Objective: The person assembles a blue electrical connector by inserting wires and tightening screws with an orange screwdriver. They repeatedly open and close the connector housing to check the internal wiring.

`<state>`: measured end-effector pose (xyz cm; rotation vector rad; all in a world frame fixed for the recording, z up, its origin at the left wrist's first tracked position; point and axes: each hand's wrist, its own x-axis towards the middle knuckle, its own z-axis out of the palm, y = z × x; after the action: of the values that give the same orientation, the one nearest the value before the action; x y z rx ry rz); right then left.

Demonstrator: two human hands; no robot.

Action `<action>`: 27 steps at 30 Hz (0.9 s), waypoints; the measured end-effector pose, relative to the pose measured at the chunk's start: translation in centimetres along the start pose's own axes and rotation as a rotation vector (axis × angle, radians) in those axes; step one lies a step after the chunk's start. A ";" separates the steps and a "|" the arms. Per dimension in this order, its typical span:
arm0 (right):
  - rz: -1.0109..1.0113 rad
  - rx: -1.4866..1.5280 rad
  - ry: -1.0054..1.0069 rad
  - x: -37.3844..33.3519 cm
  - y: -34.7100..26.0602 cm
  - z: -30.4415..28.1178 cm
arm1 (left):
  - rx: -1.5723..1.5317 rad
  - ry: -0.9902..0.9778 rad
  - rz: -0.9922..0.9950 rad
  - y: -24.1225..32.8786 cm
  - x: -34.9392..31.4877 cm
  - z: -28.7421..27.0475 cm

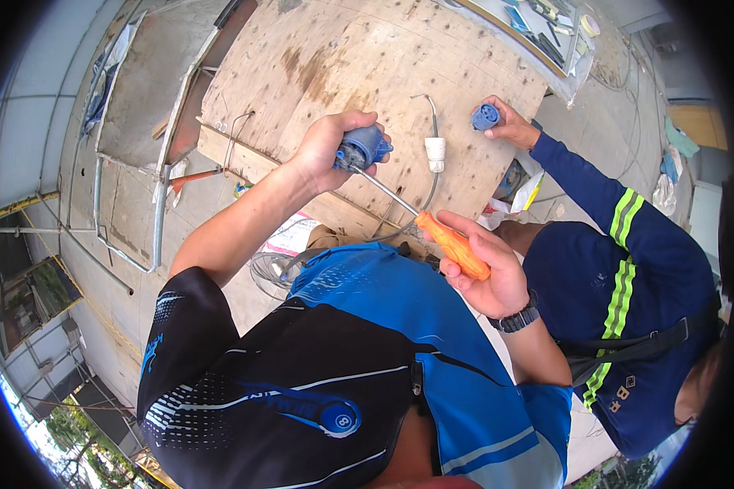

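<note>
My left hand (328, 147) is wrapped round a blue industrial plug connector (363, 149), its open end turned toward me. In my right hand (491, 265) lies a screwdriver with an orange handle (455, 244); the thumb and fingers are round the handle. The screwdriver's metal shaft (390, 192) runs up to the left, and its tip meets the connector's open end. Exactly what the tip touches inside is too small to tell. On the wooden board between the hands and a co-worker lies a white plug (435, 153) with a grey cable.
A co-worker in a navy sleeve with reflective stripes (625, 220) stands at my right, holding another blue connector (486, 116). The stained plywood board (367, 61) lies ahead. A metal-framed cart (151, 90) stands left. Tools lie on a tray (538, 37) at the far right.
</note>
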<state>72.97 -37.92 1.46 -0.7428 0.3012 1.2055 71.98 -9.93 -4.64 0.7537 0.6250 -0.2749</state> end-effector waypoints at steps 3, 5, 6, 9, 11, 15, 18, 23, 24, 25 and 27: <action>0.156 -0.137 -0.102 0.2 0.4 -1.4 | 0.031 0.004 -0.051 -0.3 -0.2 -0.2; -0.048 -0.457 -0.070 0.3 0.8 -0.7 | 0.028 0.018 -0.082 -0.5 0.4 0.0; -0.196 -0.633 -0.069 0.6 0.9 -0.6 | 0.023 0.028 -0.090 -0.5 0.7 0.2; -0.667 -1.151 -0.055 1.2 0.8 -0.3 | 0.038 0.055 -0.050 -0.3 0.3 0.0; -1.001 -1.492 -0.029 1.2 0.2 -0.1 | 0.020 0.018 0.000 0.0 0.5 -0.2; -0.024 0.030 0.026 0.6 0.3 -0.3 | 0.027 -0.022 0.052 0.1 0.2 -0.3; 0.110 -0.093 -0.143 0.9 0.2 -1.8 | 0.022 0.003 0.024 -0.3 0.4 -0.4; -0.698 -1.327 -0.029 1.5 0.7 -0.4 | 0.036 0.067 -0.046 -0.6 0.3 -0.8; -0.850 -1.440 -0.059 1.7 0.7 -0.5 | 0.025 0.050 -0.022 -0.5 0.3 -0.9; -0.759 -1.254 -0.053 1.7 0.6 -0.4 | 0.014 0.032 0.003 -0.3 0.4 -1.0; -0.360 -0.564 0.025 1.0 0.6 0.0 | 0.014 -0.007 0.032 -0.1 0.4 -0.9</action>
<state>72.76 -37.09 0.69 -1.2414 -0.1632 0.9374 71.85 -9.35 -5.46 0.7759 0.6047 -0.2523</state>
